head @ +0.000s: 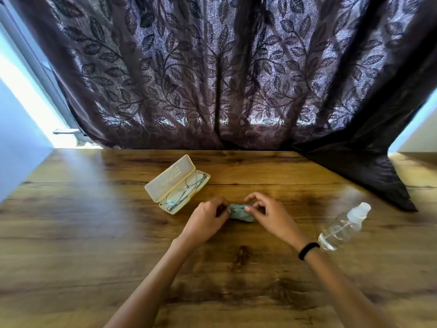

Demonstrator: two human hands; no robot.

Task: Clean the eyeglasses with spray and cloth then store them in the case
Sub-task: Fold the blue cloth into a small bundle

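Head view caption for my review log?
The left hand and right hand pinch a teal cloth at the table; eyeglasses lie in the open case, spray bottle at right.

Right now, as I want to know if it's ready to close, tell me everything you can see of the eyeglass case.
The eyeglass case is a pale cream, hard, plastic-looking clamshell, lying open and diagonal on the wooden table. Its hinged lid leans back, faint print inside. Folded thin-rimmed eyeglasses lie in its tray. It sits just beyond the left hand; neither that nor the right hand, both pinching the cloth, touches it.
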